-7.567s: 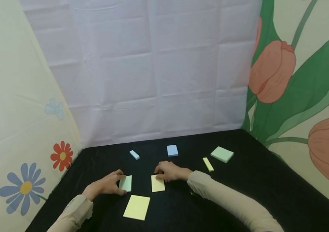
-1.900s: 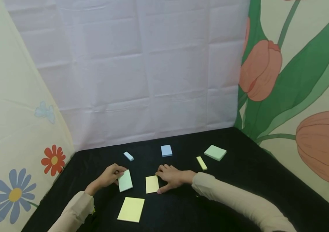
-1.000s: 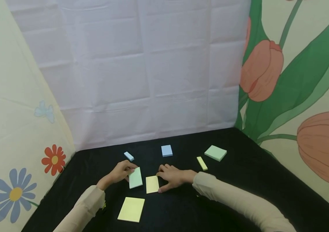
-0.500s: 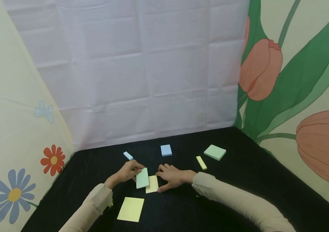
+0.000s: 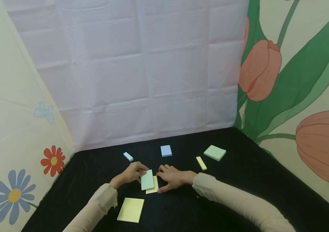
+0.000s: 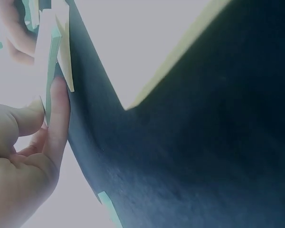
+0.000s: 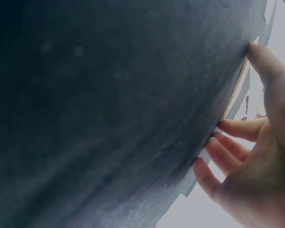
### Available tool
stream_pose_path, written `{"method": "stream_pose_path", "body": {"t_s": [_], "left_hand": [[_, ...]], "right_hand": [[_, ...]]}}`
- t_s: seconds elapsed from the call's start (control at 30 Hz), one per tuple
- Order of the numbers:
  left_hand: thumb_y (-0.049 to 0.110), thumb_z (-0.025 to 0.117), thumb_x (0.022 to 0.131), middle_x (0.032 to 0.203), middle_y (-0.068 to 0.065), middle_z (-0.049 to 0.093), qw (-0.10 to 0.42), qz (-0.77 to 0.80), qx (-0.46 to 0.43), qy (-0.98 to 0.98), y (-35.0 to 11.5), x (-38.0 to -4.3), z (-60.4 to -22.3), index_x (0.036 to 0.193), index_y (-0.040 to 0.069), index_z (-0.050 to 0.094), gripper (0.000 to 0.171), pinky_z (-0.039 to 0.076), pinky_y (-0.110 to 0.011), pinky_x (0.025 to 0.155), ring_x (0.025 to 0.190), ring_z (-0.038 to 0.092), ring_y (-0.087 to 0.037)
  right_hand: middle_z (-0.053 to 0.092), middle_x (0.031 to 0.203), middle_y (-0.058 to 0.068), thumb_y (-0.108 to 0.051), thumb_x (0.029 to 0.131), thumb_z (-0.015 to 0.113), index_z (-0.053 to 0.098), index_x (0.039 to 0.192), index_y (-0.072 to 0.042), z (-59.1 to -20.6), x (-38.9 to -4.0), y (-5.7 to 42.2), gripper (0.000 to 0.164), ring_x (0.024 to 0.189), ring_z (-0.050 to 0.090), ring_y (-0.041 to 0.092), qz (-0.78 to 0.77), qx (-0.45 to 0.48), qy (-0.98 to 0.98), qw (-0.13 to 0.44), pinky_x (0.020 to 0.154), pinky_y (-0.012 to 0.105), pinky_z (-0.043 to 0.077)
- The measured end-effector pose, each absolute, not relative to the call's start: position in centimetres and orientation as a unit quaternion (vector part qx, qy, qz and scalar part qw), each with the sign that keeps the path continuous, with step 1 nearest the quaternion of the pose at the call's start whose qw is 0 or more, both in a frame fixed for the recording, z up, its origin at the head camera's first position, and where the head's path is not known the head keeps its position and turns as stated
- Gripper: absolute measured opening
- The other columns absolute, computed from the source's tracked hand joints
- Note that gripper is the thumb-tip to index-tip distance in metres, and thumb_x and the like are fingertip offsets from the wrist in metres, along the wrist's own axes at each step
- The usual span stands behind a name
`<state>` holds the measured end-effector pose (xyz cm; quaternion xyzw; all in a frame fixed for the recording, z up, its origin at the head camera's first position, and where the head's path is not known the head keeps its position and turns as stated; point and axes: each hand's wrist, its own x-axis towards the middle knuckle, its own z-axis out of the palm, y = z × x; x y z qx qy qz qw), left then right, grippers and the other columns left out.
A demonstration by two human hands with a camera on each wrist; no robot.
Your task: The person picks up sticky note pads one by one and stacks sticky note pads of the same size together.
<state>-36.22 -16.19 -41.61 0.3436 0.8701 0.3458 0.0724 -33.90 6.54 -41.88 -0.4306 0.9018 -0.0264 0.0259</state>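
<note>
The left hand (image 5: pixel 132 172) pinches a pale green rectangular pad (image 5: pixel 147 181) by its upper left part, thumb on one face and fingers against the other; seen edge-on in the left wrist view, it is a thin, straight-sided slab. The green pad overlaps a cream-yellow rectangular pad (image 5: pixel 156 185), whose right and lower edges show; whether the two touch is unclear. The right hand (image 5: pixel 172 176) has its fingers spread and loosely extended, thumb and index tips at the yellow pad's right-hand corners. Nearer the person lies a larger, flat, nearly square yellow pad (image 5: pixel 130 210). Farther back on the desk (image 5: pixel 181 209), covered in dark, matte cloth, sit a narrow light-blue block (image 5: pixel 128 157), a squarish blue block (image 5: pixel 166 150), a slim yellow strip (image 5: pixel 201 163) and a thicker green pad (image 5: pixel 215 153). Behind hangs a white sheet (image 5: pixel 141 80) creased into a grid of folds.
</note>
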Motion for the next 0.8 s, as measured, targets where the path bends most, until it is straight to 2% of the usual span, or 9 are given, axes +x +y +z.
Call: {"method": "stream_pose_path", "body": {"t_s": [0.37,0.8], "left_hand": [[-0.002,0.046,0.089,0.091,-0.009,0.049,0.09,0.342,0.337,0.873,-15.3,-36.1,-41.6,0.105,-0.002,0.062,0.023,0.048,-0.025,0.05,0.07,0.056,-0.015],[0.001,0.049,0.089,0.089,-0.007,0.058,0.084,0.32,0.34,0.88,-14.8,-36.0,-41.8,0.104,-0.001,0.063,0.02,0.047,-0.023,0.049,0.067,0.057,-0.012]], "right_hand": [[0.037,0.114,0.0,-0.064,0.077,0.046,0.045,0.123,-0.01,-41.8,-33.9,6.7,0.071,0.093,0.036,0.012,-0.027,-0.444,0.895,0.019,0.077,0.027,0.034],[0.037,0.114,0.001,-0.064,0.078,0.045,0.045,0.124,-0.008,-41.9,-33.8,6.6,0.073,0.095,0.036,0.012,-0.024,-0.447,0.894,0.009,0.078,0.028,0.035]]}}
